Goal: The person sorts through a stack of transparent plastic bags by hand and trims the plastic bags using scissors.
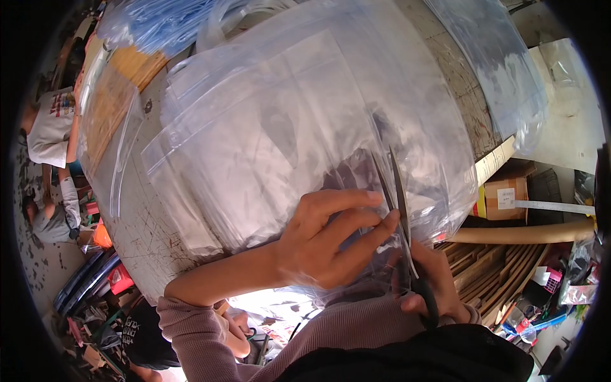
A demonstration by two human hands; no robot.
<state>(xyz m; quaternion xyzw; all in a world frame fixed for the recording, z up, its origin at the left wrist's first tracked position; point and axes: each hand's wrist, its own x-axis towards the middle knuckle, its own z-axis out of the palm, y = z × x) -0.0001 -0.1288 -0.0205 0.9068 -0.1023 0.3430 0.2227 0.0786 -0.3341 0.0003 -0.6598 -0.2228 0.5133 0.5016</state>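
My right hand [438,283] grips black-handled scissors [400,191] near the table's front edge. Their long metal blades point away from me and stand slightly apart over clear plastic. Beside the blades, my left hand [337,239] rests on the stack of clear plastic bags [254,140], fingers stretched and spread, fingertips close to the metal. Its thumb is hidden. The bags are layered and wrinkled, with zip-like strips along some edges. Some loose plastic hangs below my left fingers, towards my lap.
More bluish plastic bags lie at the back left [159,25] and back right [503,70] of the scratched table [143,235]. Right of it are a cardboard box [506,197], a long tube [528,232] and stacked cardboard [496,267]. Other people [54,127] sit at the left.
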